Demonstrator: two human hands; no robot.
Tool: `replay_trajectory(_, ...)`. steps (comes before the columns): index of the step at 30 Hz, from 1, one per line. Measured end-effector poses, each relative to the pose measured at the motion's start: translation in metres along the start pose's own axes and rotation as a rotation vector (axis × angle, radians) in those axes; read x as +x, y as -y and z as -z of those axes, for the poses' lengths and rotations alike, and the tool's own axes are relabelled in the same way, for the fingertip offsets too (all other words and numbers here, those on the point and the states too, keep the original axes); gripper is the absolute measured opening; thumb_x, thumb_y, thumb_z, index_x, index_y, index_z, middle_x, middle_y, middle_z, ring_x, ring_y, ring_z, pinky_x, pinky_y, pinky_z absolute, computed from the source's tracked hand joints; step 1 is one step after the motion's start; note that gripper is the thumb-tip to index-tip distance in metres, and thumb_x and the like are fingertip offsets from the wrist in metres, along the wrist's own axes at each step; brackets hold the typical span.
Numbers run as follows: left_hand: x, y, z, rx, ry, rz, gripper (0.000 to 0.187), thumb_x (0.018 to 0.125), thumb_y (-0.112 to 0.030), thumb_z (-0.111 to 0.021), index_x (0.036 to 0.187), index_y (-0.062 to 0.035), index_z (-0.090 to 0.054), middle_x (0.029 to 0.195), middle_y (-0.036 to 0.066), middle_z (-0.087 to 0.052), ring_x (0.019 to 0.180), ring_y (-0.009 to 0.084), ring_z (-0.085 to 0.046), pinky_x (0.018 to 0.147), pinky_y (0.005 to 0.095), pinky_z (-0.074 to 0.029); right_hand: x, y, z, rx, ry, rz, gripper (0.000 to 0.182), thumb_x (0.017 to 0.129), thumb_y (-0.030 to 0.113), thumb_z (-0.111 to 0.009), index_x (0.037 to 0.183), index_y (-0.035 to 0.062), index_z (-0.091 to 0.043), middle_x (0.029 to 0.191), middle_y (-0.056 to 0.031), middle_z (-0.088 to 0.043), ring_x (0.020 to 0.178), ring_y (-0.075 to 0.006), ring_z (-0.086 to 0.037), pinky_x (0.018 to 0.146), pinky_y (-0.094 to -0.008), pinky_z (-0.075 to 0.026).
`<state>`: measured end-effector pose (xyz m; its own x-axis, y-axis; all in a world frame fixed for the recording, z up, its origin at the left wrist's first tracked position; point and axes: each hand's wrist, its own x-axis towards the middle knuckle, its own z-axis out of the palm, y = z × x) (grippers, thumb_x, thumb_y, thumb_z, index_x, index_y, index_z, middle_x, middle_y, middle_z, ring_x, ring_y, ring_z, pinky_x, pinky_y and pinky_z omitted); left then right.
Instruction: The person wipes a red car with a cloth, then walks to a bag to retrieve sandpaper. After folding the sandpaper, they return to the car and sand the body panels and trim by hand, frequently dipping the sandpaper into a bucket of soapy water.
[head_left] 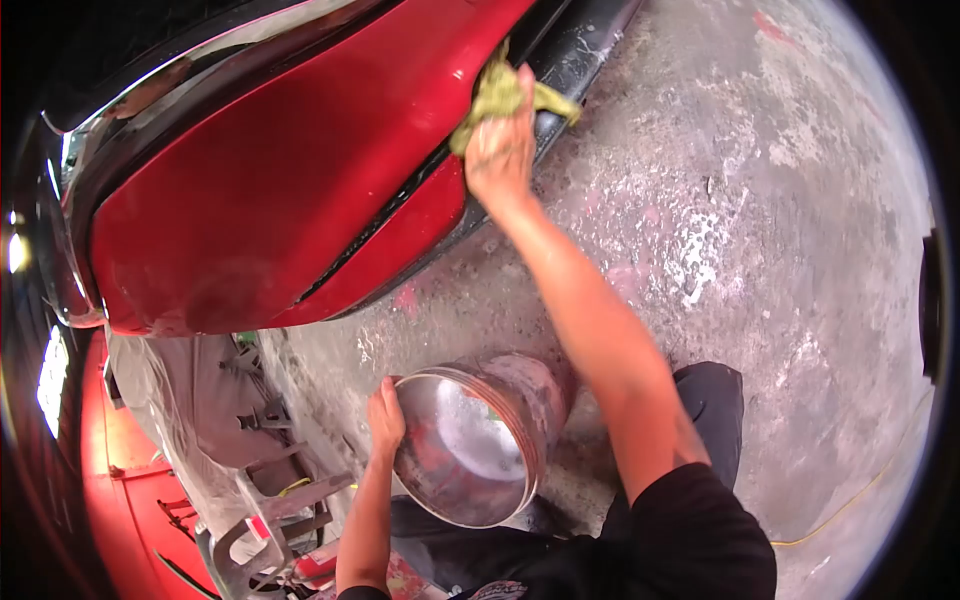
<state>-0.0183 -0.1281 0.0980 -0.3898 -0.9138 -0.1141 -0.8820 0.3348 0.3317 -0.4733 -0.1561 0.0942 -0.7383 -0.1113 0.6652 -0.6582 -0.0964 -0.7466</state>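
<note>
My right hand (499, 158) is closed on a crumpled yellow-green cloth (497, 97) and presses it against the lower edge of a red car body panel (290, 170), where black trim (567, 60) runs along the bottom. One end of the cloth sticks out past my fingers. Lower down, my left hand (386, 415) grips the rim of a bucket (535, 400). The bucket is tilted, its mouth facing me, and a whitish, foamy-looking patch shows inside. My left fingers wrap over the rim and are partly hidden.
Wet patches (695, 255) mark the stained concrete floor (800, 330). A grey plastic chair (285, 500) and a draped grey cover (190, 390) stand at the lower left, beside a red wall (130, 490). A thin yellow cord (830, 520) lies on the floor at right.
</note>
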Motion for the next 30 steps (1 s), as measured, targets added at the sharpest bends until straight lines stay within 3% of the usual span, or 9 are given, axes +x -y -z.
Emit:
replay_trajectory(3,0.002,-0.005,-0.001,0.029,-0.029,-0.015,0.060,0.111,-0.038,-0.031,0.109,0.0016,-0.076,0.099,0.029,-0.074,0.099,0.0489,-0.069,0.089,0.0526,-0.051,0.043,-0.018,0.012,-0.035,-0.053,0.004,0.025,0.086,0.003,-0.062,0.106,-0.0126,-0.063,0.135,-0.0343,-0.053,0.131,-0.0539,-0.048,0.119,-0.0518,-0.038)
replay_trajectory(6,0.000,-0.010,0.000,0.060,-0.033,-0.013,0.060,0.111,-0.038,-0.031,0.108,0.0016,-0.076,0.098,0.030,-0.074,0.098,0.0499,-0.069,0.088,0.0529,-0.051,0.061,-0.017,-0.006,-0.019,-0.162,-0.171,0.031,0.085,-0.001,-0.062,0.115,-0.0099,-0.059,0.129,-0.0334,-0.054,0.129,-0.0513,-0.049,0.119,-0.0527,-0.037)
replay_trajectory(9,0.005,-0.008,-0.003,0.068,-0.039,-0.017,0.060,0.111,-0.038,-0.031,0.109,0.0017,-0.076,0.098,0.031,-0.073,0.098,0.0512,-0.068,0.088,0.0533,-0.051,0.022,0.001,-0.008,-0.165,-0.178,-0.033,0.037,0.087,-0.005,-0.058,0.123,-0.0104,-0.055,0.136,-0.0257,-0.054,0.127,-0.0468,-0.053,0.118,-0.0476,-0.040)
replay_trajectory(10,0.005,-0.004,-0.004,0.061,-0.046,-0.013,0.060,0.111,-0.038,-0.031,0.109,0.0019,-0.076,0.098,0.031,-0.073,0.099,0.0519,-0.068,0.087,0.0536,-0.051,0.013,0.011,-0.002,0.132,-0.022,-0.230,0.031,0.087,-0.005,-0.056,0.118,-0.0098,-0.059,0.141,-0.0287,-0.051,0.130,-0.0476,-0.053,0.115,-0.0453,-0.043)
replay_trajectory(11,0.005,0.000,-0.005,0.067,-0.038,-0.020,0.060,0.111,-0.038,-0.031,0.109,0.0019,-0.076,0.098,0.031,-0.073,0.099,0.0519,-0.068,0.087,0.0536,-0.051,0.008,0.010,0.012,0.070,-0.069,-0.093,0.031,0.086,-0.005,-0.055,0.115,-0.0077,-0.066,0.137,-0.0259,-0.054,0.125,-0.0435,-0.057,0.111,-0.0435,-0.047)
replay_trajectory(15,0.007,0.005,-0.003,0.065,-0.036,-0.016,0.062,0.112,-0.040,-0.031,0.110,0.0031,-0.076,0.099,0.032,-0.073,0.100,0.0518,-0.068,0.088,0.0540,-0.050,0.030,-0.005,0.037,0.326,0.030,-0.248,0.019,0.085,0.001,-0.060,0.101,-0.0058,-0.069,0.129,-0.0229,-0.058,0.120,-0.0421,-0.059,0.104,-0.0431,-0.049)
replay_trajectory(24,0.007,0.014,-0.007,0.045,-0.017,0.001,0.065,0.112,-0.044,-0.031,0.112,0.0055,-0.074,0.100,0.033,-0.072,0.101,0.0507,-0.067,0.090,0.0532,-0.049,0.048,-0.018,0.042,-0.143,0.215,0.180,0.011,0.084,0.013,-0.070,0.088,0.0040,-0.074,0.112,-0.0221,-0.059,0.099,-0.0427,-0.064,0.078,-0.0513,-0.057)
replay_trajectory(28,0.007,0.013,-0.005,0.009,0.002,-0.011,0.066,0.113,-0.044,-0.029,0.116,0.0064,-0.072,0.103,0.034,-0.071,0.103,0.0497,-0.067,0.091,0.0517,-0.049,0.027,-0.030,0.084,-0.112,0.444,-0.023,0.021,0.088,0.013,-0.067,0.106,0.0074,-0.076,0.112,-0.0222,-0.061,0.101,-0.0393,-0.067,0.084,-0.0512,-0.058)
replay_trajectory(30,0.006,0.007,-0.006,0.017,-0.001,0.022,0.066,0.113,-0.044,-0.029,0.116,0.0067,-0.072,0.103,0.034,-0.071,0.103,0.0497,-0.067,0.091,0.0515,-0.049,0.010,-0.048,0.093,-0.022,0.220,-0.199,0.032,0.088,0.009,-0.066,0.119,0.0079,-0.072,0.110,-0.0214,-0.063,0.101,-0.0415,-0.068,0.090,-0.0489,-0.057)
